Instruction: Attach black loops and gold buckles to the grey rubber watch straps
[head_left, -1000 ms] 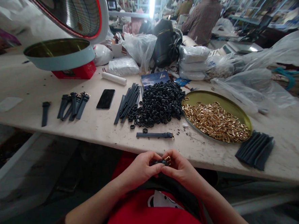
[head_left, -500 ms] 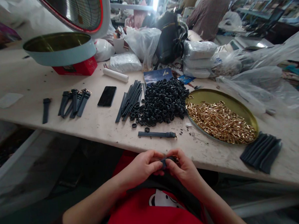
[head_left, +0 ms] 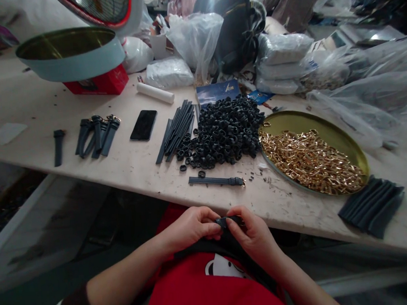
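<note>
Just off the table's front edge, my left hand (head_left: 197,224) and my right hand (head_left: 247,225) meet over a dark strap (head_left: 222,222), both pinching it between thumb and fingers. Most of the strap is hidden by the fingers. On the table beyond lies a dark strap with a gold buckle (head_left: 216,181). A heap of small dark loops (head_left: 228,130) sits behind it, and a bundle of dark strips (head_left: 177,129) lies to its left. At the right, a round gold tray (head_left: 353,150) holds many gold buckles (head_left: 314,162).
Finished-looking buckled straps (head_left: 97,136) and a phone (head_left: 144,125) lie at the left. An oval tin (head_left: 74,68) rests on a red box (head_left: 99,83). Dark strap pieces (head_left: 372,206) lie far right. Plastic bags (head_left: 196,38) and a black backpack (head_left: 236,35) line the back.
The view has tilted down a little and come closer to the table. Both hands stay together on the strap, with the fingers shifted only slightly.
</note>
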{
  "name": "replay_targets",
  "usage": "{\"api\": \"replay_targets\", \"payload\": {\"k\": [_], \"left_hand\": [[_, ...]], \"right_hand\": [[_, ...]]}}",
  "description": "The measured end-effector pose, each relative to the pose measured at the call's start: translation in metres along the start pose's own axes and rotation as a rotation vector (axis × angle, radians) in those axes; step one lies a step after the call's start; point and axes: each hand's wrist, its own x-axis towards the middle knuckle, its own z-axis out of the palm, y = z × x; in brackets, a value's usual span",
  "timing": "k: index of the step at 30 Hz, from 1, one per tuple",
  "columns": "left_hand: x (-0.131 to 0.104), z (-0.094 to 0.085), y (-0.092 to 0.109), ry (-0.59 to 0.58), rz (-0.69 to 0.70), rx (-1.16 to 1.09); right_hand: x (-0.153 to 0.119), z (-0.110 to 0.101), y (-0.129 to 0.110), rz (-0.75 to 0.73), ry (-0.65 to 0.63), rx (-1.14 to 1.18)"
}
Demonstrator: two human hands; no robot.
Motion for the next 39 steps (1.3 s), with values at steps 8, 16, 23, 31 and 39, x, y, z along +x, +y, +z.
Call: {"api": "replay_targets", "payload": {"k": [8, 16, 23, 31, 39], "left_hand": [[-0.004, 0.011, 0.002, 0.008, 0.093, 0.274], [-0.013, 0.019, -0.001, -0.001, 0.185, 0.347], [-0.019, 0.018, 0.005, -0.119, 0.121, 0.342], [-0.027, 0.025, 0.012, -0.187, 0.193, 0.559], [-0.021, 0.021, 0.012, -0.058, 0.263, 0.627]], "right_hand": [[-0.005, -0.005, -0.008, -0.125, -0.172, -0.155], [-0.017, -0.007, -0.007, -0.125, -0.266, 0.068], [-0.026, -0.007, -0.005, -0.143, -0.056, 0.114], [-0.032, -0.012, -0.011, -0.201, -0.132, 0.029], [-0.023, 0.000, -0.008, -0.266, 0.098, -0.244]]}}
